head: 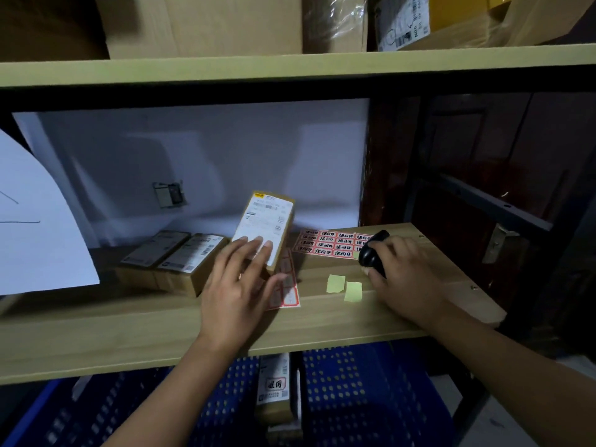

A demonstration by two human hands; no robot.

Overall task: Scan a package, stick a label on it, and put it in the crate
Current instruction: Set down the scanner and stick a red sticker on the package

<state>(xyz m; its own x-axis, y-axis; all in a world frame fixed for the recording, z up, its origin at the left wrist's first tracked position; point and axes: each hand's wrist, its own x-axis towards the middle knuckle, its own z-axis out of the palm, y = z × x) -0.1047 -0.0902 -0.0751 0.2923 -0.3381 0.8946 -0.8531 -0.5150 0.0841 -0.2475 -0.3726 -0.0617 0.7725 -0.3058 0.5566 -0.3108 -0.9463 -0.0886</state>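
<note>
Tilting up off the shelf point(129, 337), the box point(267, 230) is showing a white shipping label with a barcode and a yellow mark at its top, brown cardboard edging it on every side. The left hand point(240, 285) is holding it at its lower end, 3 fingertips point(258, 241) lying flat on the label and the thumb reaching round the right side. Its lower edge is sitting over a red-bordered sticker sheet point(287, 291) on the shelf.

The right hand point(406, 279) is gripping a black scanner point(374, 253), fingers wrapped over it, to the right of the box and apart from it. Behind the scanner 1 sheet of red stickers point(329, 243) is lying flat. 2 pale yellow paper scraps point(345, 285) are lying near the right hand.

2 more boxes point(174, 256) are lying side by side left of the held one, labels up. Below the shelf 2 blue crates point(371, 398) are showing, and 1 labelled box point(274, 385) is standing between them; which crate it belongs to I cannot tell.
</note>
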